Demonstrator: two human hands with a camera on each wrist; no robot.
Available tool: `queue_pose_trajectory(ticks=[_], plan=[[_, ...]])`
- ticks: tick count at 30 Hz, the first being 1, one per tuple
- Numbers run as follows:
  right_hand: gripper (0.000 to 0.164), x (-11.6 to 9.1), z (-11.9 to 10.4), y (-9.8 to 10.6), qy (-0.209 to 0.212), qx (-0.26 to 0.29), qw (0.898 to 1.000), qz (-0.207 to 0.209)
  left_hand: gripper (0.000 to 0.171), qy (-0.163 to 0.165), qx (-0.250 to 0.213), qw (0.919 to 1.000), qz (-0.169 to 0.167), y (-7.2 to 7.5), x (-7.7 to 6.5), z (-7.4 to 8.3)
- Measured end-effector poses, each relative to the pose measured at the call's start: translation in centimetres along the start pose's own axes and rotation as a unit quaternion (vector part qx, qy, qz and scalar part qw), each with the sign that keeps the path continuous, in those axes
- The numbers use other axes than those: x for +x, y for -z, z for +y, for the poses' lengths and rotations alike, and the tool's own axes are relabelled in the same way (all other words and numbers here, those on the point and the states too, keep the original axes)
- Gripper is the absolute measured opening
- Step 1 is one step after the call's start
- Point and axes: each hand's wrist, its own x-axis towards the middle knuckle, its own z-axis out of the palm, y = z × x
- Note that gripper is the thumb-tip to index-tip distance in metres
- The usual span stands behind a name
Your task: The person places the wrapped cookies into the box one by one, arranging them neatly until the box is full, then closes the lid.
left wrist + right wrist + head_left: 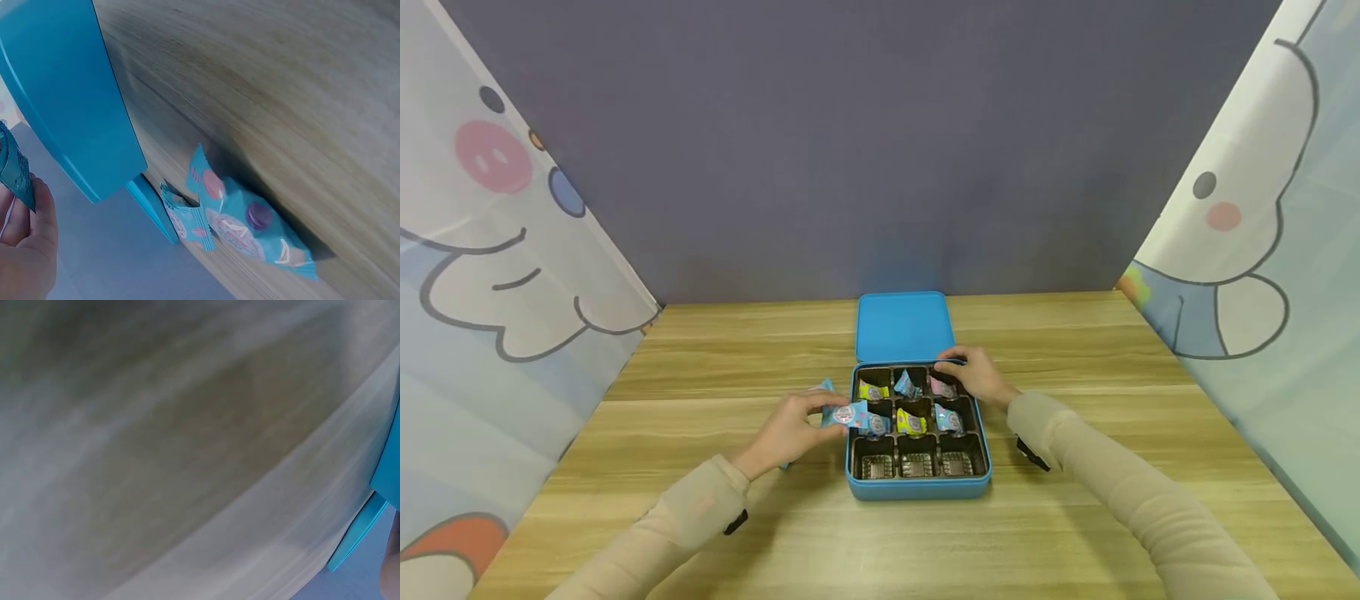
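Observation:
My left hand (793, 429) pinches a blue wrapped candy (846, 414) between thumb and fingers, over the left edge of a blue tin (917, 490). The left wrist view shows that candy (14, 165) at its left edge. A dark divided tray inside the tin has yellow, blue and pink wrapped candies in its back and middle rows. The front row shows its ribbed bottom. At the tin's back right corner my right hand (981, 377) holds the rim, beside a pink candy (942, 387). Only a sliver of the right hand (390, 565) shows in the right wrist view.
The tin's blue lid (904, 327) lies opened back behind it. Left of the tin, partly hidden behind my left hand in the head view, more blue wrapped candies (240, 225) lie on the wooden table (760, 350). A dark wall (880, 150) borders the table's far edge.

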Motion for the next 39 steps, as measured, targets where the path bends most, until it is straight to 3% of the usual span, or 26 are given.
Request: queue_pose_trajectory(ticks=[23, 39], plan=[[0.024, 0.1, 0.0, 0.1, 0.02, -0.006, 1.0, 0.004, 0.035, 0.003, -0.01, 0.9994, -0.032, -0.5, -0.4, 0.9], [0.024, 0.1, 0.1, 0.1, 0.011, -0.01, 1.0, 0.008, 0.034, 0.015, 0.011, 0.9988, -0.044, -0.6, -1.2, 1.1]])
